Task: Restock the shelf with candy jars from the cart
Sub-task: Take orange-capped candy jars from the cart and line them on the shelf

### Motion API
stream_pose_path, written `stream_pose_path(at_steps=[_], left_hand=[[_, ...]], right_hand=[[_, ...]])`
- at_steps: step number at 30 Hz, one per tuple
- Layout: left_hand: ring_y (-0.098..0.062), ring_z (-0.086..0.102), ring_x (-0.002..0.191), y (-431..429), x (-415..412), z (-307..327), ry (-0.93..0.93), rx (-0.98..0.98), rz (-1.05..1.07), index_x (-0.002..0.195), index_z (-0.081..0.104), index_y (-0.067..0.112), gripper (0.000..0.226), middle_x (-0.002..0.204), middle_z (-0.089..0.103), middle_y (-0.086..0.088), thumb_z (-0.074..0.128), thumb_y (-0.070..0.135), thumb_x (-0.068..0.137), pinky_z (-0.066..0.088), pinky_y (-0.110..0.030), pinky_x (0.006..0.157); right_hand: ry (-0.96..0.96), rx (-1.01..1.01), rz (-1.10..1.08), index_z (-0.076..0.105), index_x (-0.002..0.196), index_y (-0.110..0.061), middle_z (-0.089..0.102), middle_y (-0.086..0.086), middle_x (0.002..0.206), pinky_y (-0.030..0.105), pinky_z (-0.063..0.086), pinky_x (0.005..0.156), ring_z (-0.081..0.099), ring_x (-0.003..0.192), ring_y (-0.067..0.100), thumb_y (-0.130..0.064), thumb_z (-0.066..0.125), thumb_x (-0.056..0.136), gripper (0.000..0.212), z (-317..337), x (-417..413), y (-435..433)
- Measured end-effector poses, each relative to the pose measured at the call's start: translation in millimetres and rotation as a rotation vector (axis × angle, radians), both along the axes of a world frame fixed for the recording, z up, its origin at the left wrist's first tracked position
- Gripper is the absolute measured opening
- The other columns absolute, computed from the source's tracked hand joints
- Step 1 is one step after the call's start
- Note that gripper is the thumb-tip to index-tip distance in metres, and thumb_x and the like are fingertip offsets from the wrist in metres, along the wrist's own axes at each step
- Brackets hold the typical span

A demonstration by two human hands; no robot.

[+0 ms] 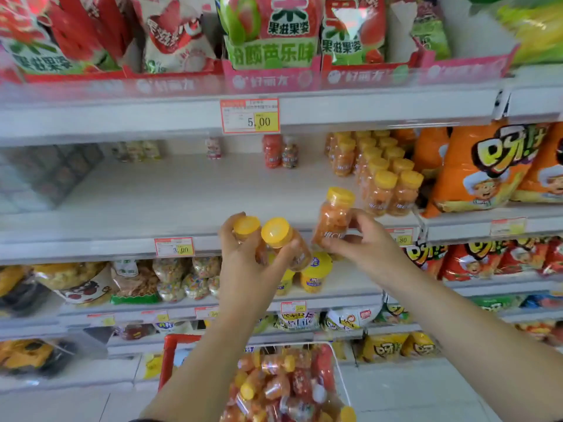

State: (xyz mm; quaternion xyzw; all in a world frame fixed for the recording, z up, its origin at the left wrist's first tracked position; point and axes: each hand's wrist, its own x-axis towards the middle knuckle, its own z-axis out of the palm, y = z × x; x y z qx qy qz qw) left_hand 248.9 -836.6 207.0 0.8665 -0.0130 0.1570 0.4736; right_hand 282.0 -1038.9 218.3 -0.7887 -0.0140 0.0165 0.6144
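Shop floor (411, 391) beneath me holds the cart (338, 371), heaped with candy jars (274, 383). My left hand (246, 264) grips two yellow-lidded jars (281, 239); my right hand (370, 243) pinches a third jar (333, 219), tilted at the front edge of the white shelf (182, 190), near the stocked rows (384, 181).

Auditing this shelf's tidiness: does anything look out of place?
Yes: a red jar and a few other stray jars stand alone at the shelf's back, apart from the neat yellow-lidded rows at right.

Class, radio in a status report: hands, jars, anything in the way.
Left hand grips two yellow-capped jars. Right hand holds one jar near the stocked rows. Nothing blocks the shelf.
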Motion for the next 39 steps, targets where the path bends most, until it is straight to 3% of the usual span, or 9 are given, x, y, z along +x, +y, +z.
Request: stream_pose_path(at_steps=[4, 8, 13, 16, 20, 23, 26, 32, 39], left_hand=[[0.018, 0.045, 0.098, 9, 34, 12, -0.061, 0.006, -0.017, 0.090, 0.069, 0.010, 0.071, 0.137, 0.025, 0.017, 0.055, 0.076, 0.068, 0.044, -0.027, 0.083], [0.018, 0.045, 0.097, 19, 56, 15, -0.070, 0.034, -0.050, 0.087, 0.067, 0.009, 0.072, 0.137, 0.025, 0.018, 0.053, 0.077, 0.068, 0.043, -0.027, 0.082], [0.009, 0.048, 0.101, 30, 68, 17, -0.045, 0.054, -0.070, 0.087, 0.068, 0.015, 0.066, 0.136, 0.024, 0.018, 0.052, 0.076, 0.068, 0.047, -0.029, 0.088], [0.009, 0.046, 0.102, 37, 70, 18, -0.043, 0.052, -0.061, 0.088, 0.067, 0.015, 0.066, 0.135, 0.025, 0.017, 0.052, 0.076, 0.068, 0.047, -0.030, 0.089], [0.008, 0.049, 0.097, 41, 71, 17, -0.030, 0.028, -0.036, 0.087, 0.066, 0.014, 0.067, 0.136, 0.025, 0.018, 0.053, 0.077, 0.068, 0.049, -0.033, 0.087], [0.006, 0.050, 0.094, 42, 71, 17, -0.026, 0.003, -0.037, 0.085, 0.066, 0.013, 0.061, 0.138, 0.026, 0.015, 0.060, 0.073, 0.073, 0.049, -0.034, 0.086], [0.003, 0.052, 0.092, 39, 72, 19, -0.020, -0.011, -0.030, 0.083, 0.066, 0.014, 0.065, 0.137, 0.026, 0.016, 0.054, 0.077, 0.069, 0.048, -0.034, 0.086], [0.018, 0.045, 0.097, 28, 71, 21, -0.021, -0.007, -0.075, 0.089, 0.068, 0.018, 0.058, 0.136, 0.026, 0.014, 0.056, 0.072, 0.071, 0.037, -0.011, 0.079], [0.020, 0.044, 0.097, 29, 72, 19, 0.001, 0.042, -0.078, 0.094, 0.068, 0.020, 0.042, 0.136, 0.025, 0.016, 0.064, 0.059, 0.079, 0.040, -0.023, 0.082]], right_hand=[[-0.168, -0.156, -0.166, 0.056, 0.117, -0.021, 0.065, -0.008, 0.108, 0.032, 0.052, 0.090, 0.063, 0.099, 0.010, -0.026, 0.083, 0.078, 0.048, -4, 52, 6], [-0.217, -0.338, -0.334, 0.061, 0.110, -0.023, 0.068, -0.004, 0.100, 0.044, 0.054, 0.084, 0.065, 0.093, 0.019, -0.044, 0.077, 0.071, 0.047, -32, 109, 4], [-0.152, -0.574, -0.392, 0.062, 0.102, -0.016, 0.069, 0.004, 0.095, 0.029, 0.046, 0.072, 0.067, 0.090, 0.027, -0.029, 0.063, 0.080, 0.026, -57, 161, 8], [-0.112, -0.600, -0.440, 0.060, 0.112, -0.009, 0.068, 0.012, 0.105, 0.027, 0.039, 0.073, 0.066, 0.098, 0.034, -0.022, 0.061, 0.087, 0.028, -72, 177, 5], [-0.065, -0.583, -0.435, 0.056, 0.122, -0.009, 0.066, 0.016, 0.114, 0.033, 0.046, 0.079, 0.064, 0.104, 0.037, -0.030, 0.060, 0.089, 0.040, -63, 167, 4], [-0.252, -0.609, -0.360, 0.059, 0.110, -0.012, 0.063, 0.014, 0.106, 0.039, 0.048, 0.082, 0.061, 0.101, 0.034, -0.035, 0.060, 0.085, 0.034, -48, 119, 9], [-0.362, -0.834, -0.295, 0.062, 0.121, -0.016, 0.063, 0.006, 0.116, 0.045, 0.044, 0.089, 0.055, 0.107, 0.033, -0.032, 0.068, 0.087, 0.038, -45, 72, 23], [-0.072, -1.212, -0.100, 0.042, 0.145, -0.027, 0.045, -0.005, 0.149, 0.045, 0.031, 0.105, 0.038, 0.135, 0.031, -0.049, 0.036, 0.101, 0.049, -33, 102, 36], [0.042, -1.172, -0.104, 0.034, 0.148, -0.013, 0.037, 0.010, 0.152, 0.047, 0.031, 0.109, 0.033, 0.139, 0.037, -0.046, 0.036, 0.102, 0.057, -30, 134, 27]])
